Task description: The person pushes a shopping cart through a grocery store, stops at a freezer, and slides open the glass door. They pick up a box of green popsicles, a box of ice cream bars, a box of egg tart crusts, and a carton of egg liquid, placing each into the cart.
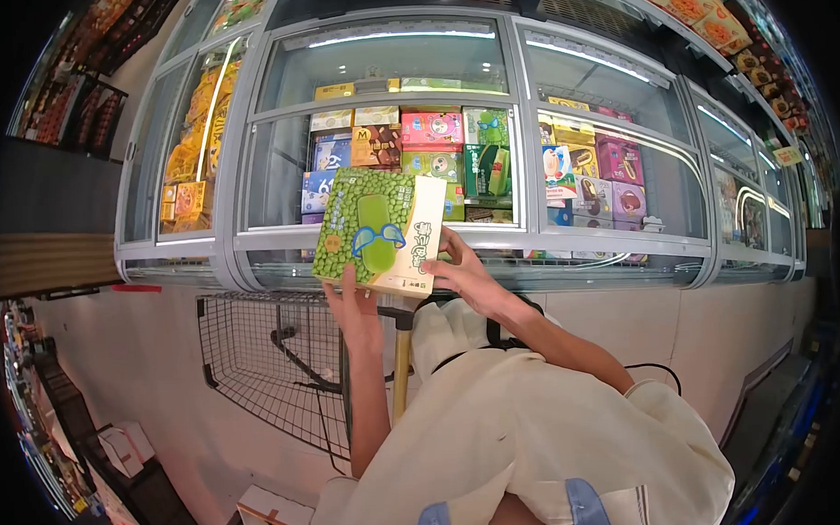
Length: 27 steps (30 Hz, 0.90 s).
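Cream garment, one, two blue patches, fills six o'clock. One green-and-cream box, just left of centre toward eleven, is grasped by two hands: left hand at its lower edge, fingers up on the front; right hand clasping the right side, thumb on the face. Freezer cabinet, one, at twelve, stocked with boxes. Wire cart, one, at eight.
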Motion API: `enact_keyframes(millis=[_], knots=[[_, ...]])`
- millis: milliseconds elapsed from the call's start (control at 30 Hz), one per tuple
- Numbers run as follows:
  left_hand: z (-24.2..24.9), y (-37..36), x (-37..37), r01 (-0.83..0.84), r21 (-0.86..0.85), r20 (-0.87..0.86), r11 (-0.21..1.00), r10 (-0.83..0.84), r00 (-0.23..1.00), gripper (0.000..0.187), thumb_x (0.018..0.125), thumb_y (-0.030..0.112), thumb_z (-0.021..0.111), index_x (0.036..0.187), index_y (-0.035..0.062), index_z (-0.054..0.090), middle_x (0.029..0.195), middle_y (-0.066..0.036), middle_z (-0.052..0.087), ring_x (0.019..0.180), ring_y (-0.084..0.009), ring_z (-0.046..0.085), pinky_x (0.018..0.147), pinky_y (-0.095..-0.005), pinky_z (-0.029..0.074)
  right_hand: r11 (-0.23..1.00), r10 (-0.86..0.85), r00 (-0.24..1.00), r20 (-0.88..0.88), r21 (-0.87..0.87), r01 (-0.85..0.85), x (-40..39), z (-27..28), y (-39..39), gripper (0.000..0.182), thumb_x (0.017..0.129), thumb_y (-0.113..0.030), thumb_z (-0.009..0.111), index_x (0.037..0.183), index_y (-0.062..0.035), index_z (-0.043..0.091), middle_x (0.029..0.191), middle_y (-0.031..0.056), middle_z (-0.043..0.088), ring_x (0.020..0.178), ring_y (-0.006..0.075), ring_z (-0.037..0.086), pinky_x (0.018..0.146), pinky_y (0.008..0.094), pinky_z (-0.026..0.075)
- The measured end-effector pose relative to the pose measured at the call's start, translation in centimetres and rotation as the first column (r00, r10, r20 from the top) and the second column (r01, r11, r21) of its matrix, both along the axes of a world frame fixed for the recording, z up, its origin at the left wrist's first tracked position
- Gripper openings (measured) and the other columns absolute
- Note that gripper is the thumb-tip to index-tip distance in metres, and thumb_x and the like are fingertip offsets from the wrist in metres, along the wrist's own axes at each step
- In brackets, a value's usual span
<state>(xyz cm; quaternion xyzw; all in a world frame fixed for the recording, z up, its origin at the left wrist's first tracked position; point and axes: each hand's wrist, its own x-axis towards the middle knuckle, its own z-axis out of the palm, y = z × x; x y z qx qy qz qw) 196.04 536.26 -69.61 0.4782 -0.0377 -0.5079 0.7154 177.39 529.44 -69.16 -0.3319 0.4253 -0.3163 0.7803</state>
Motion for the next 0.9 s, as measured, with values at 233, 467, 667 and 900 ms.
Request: enact_keyframes(millis=[233,467,667,900], knots=[[2.1,2.4,-1.4,-0.101,0.040,0.108,0.994,0.096,0.989,0.059,0.097,0.017,0.067,0.149,0.0092,0.041,0.140,-0.007,0.055,0.125,-0.0200,0.059,0.101,-0.0375,0.051,0.994,0.069,0.997,0.043,-0.086,-0.065,-2.0,1.0,2.0,0.083,0.095,-0.026,0.069,0.158,-0.0035,0.020,0.144,0.0140,0.043,0.129,0.0267,0.056,0.105,0.0431,0.051],[3.6,5.3,1.5,0.143,-0.059,0.231,0.988,-0.126,0.965,0.066,0.091,0.019,0.074,0.148,0.0038,0.045,0.112,-0.004,0.068,0.096,-0.0108,0.067,0.081,-0.0246,0.054,0.976,0.069,0.886,0.459,0.151,-0.154,-6.9,3.7,-0.6,0.082,0.103,-0.062,0.039,0.162,-0.0080,0.024,0.156,0.0228,0.044,0.136,0.0340,0.053,0.113,0.0488,0.042],[4.4,5.7,0.1,0.378,0.145,0.210,0.915,-0.401,0.892,0.060,0.096,0.038,0.069,0.144,0.0054,0.051,0.096,0.004,0.066,0.078,0.0004,0.060,0.063,-0.0169,0.043,0.921,0.385,0.923,-0.023,-0.056,-0.385,-9.2,3.1,1.8,0.074,0.101,-0.042,0.062,0.157,-0.0052,0.033,0.145,0.0159,0.055,0.130,0.0233,0.058,0.107,0.0388,0.048],[1.7,7.9,-4.9,0.239,-0.022,0.075,0.971,-0.237,0.969,0.067,0.107,0.048,0.049,0.155,0.0035,0.037,0.146,-0.013,0.054,0.130,-0.0200,0.055,0.108,-0.0358,0.045,0.972,0.104,0.973,0.206,0.187,-0.143,-10.0,-0.1,2.7,0.062,0.099,-0.036,0.067,0.146,-0.0023,0.045,0.135,0.0085,0.061,0.118,0.0180,0.063,0.100,0.0332,0.052]])
